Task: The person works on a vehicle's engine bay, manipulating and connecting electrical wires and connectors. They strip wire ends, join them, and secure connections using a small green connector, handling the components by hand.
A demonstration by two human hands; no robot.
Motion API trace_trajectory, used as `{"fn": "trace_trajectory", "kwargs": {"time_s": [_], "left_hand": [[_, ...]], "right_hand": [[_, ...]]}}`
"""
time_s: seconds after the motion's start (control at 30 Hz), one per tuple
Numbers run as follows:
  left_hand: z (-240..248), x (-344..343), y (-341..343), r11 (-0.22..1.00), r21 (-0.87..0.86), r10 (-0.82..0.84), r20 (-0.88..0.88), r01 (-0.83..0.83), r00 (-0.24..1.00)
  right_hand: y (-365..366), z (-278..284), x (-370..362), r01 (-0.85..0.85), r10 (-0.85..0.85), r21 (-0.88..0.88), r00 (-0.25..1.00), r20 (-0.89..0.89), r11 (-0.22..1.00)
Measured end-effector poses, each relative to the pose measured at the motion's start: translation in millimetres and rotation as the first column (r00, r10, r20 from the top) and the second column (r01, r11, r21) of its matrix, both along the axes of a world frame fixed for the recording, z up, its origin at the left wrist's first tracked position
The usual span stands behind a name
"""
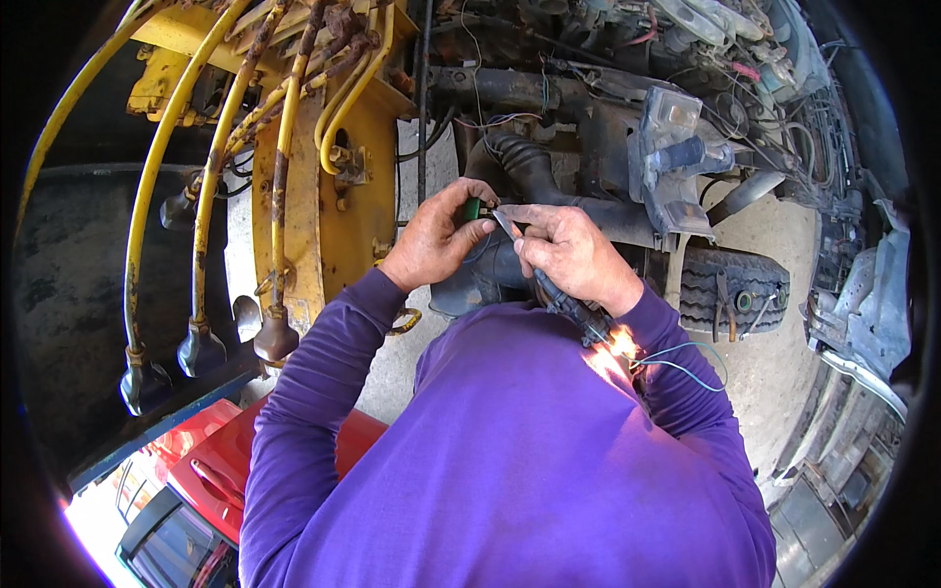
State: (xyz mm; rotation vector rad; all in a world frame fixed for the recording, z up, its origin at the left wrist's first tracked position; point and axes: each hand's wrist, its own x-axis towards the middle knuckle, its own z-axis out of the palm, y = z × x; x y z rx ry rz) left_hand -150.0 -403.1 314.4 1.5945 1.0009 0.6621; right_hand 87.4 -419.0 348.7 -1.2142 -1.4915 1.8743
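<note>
My left hand (444, 233) is closed, pinching a small green piece (473, 209) between thumb and fingers; its exact kind is too small to tell. Close against it on the right, my right hand (572, 251) grips a knife, its silver blade (507, 224) pointing up and left toward the green piece. Most of the knife's handle is hidden in my fingers. Below my right wrist hangs a dark wiring bundle (571, 306). A thin teal wire (702, 345) loops out over my right sleeve.
Yellow levers with dark knobs (201, 351) rise at the left beside a yellow metal frame (294, 230). Ahead are a corrugated hose (520, 162) and a grey bracket (671, 162). On a tyre (711, 274) at the right rest pliers (723, 299). A red vehicle (221, 456) stands lower left.
</note>
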Motion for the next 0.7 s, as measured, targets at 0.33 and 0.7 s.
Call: {"fn": "trace_trajectory", "kwargs": {"time_s": [0.33,0.7], "left_hand": [[2.8,1.0,0.3,1.0,0.005,-0.012,-0.009,0.013,1.0],[4.1,2.2,-0.7,1.0,-0.01,-0.002,0.01,0.002,1.0]], "right_hand": [[-2.5,-1.2,-0.5,0.018,-0.018,-0.005,1.0,0.017,1.0],[-3.0,4.7,-0.1,0.006,-0.007,0.017,1.0,0.024,1.0]]}}
